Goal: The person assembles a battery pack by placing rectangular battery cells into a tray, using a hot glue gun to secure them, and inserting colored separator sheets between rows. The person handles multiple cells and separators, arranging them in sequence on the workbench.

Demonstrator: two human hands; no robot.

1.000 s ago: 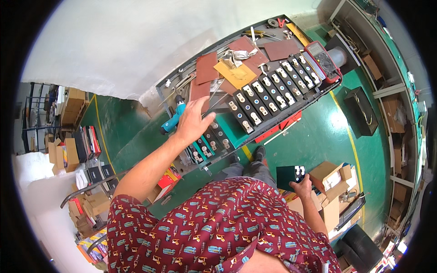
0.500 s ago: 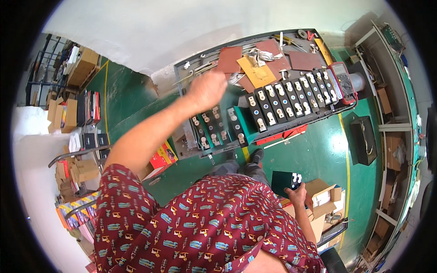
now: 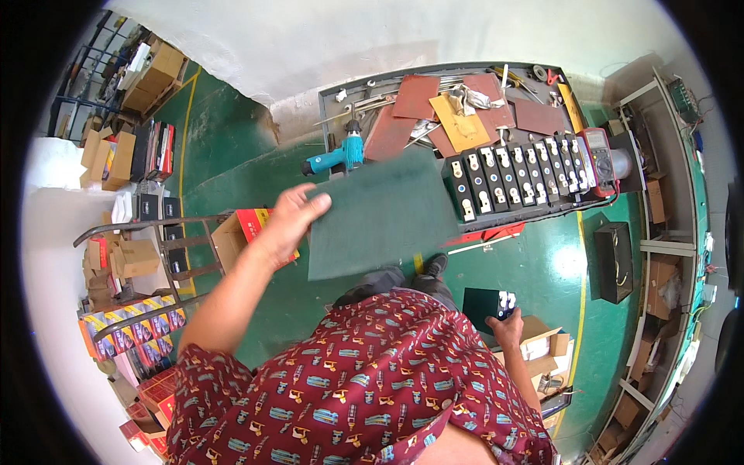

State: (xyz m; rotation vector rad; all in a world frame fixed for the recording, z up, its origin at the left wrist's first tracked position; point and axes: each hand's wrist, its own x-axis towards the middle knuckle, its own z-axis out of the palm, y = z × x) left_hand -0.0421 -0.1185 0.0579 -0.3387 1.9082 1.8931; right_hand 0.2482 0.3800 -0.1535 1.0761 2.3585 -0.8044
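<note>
My left hand (image 3: 291, 221) grips the left edge of a dark green flat panel (image 3: 384, 217), held up in front of the bench. Whether the panel is a thin sheet or the broad side of a battery cell I cannot tell. It hides the bench's left part and the cells seen there earlier. At the lower right, my right hand (image 3: 506, 329) is closed around a battery cell (image 3: 482, 306) with a dark green side and white terminals on its black end. Beyond the panel, a row of similar cells (image 3: 515, 178) stands along the bench's right half.
A teal power drill (image 3: 349, 151) is behind the panel. Brown sheets (image 3: 417, 97), a yellow sheet (image 3: 461, 124) and metal rods lie at the back of the bench. A red multimeter (image 3: 598, 159) stands at its right end. A hand truck (image 3: 159, 225) and shelves (image 3: 651, 248) flank me.
My left hand has come down and leftward from over the bench. The green panel is now in it, covering the left-side cells. My right hand keeps its cell in nearly the same place.
</note>
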